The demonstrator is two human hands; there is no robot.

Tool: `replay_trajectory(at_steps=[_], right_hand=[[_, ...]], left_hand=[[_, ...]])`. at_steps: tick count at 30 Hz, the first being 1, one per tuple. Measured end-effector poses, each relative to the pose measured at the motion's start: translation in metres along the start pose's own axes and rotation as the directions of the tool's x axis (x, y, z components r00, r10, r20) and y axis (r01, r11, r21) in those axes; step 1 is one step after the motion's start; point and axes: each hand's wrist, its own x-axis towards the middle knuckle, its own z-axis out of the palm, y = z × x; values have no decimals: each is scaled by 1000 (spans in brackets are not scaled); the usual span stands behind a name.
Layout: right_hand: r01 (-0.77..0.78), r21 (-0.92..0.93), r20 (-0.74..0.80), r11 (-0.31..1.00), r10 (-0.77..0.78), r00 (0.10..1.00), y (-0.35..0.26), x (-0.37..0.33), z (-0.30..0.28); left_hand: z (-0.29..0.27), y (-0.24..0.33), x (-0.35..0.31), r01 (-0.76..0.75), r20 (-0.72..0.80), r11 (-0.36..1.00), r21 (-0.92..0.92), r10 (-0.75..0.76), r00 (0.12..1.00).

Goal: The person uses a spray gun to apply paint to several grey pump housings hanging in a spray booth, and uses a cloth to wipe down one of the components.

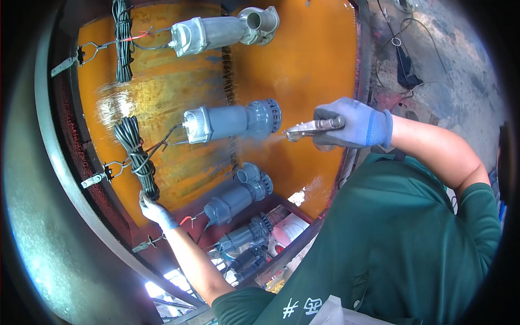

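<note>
Gripping a spray gun (313,128), the right hand (352,123) (blue glove) has fingers wrapped tight round its handle, nozzle aimed at the middle pump (233,120), mist just beside its ribbed end. Left hand (154,211) closes on the bottom of a coiled cable (136,157) hung w/ a hook (103,174). More pumps hang above (222,31) & below (238,196), against an orange backdrop (309,59).

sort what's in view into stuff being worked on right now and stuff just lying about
In hand:
- metal spray gun in gloved right hand
- grey cylindrical pump body being sprayed
- black coiled cable bundle gripped by gloved left hand

Lying about:
- black cloth on concrete floor
- loose hoses
</note>
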Motion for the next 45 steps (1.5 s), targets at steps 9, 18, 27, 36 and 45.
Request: replay_trajectory(at_steps=[9, 18, 27, 36, 45], right_hand=[[-16, -16, -114, 1000, 14, 993, 11, -9, 1], [-48, 20, -337, 999, 52, 940, 25, -12, -5], [-183, -193, 79, 964, 202, 976, 28, -19, -7], [-63, -45, -104, 997, 58, 993, 54, 7, 8], [-63, 150, -278, 987, 103, 955, 85, 23, 11]], left_hand=[[4, -14, 4, -43, 0, 999, -31, 43, 999], [9, 1, 2, 34, 29, 999, -27, -33, 999], [7, -9, -1, 1, 65, 998, -59, 3, 998], [3, -21, 3, -30, 75, 998, -49, 34, 997], [15, 0, -4, -55, -5, 998, -24, 55, 999]])
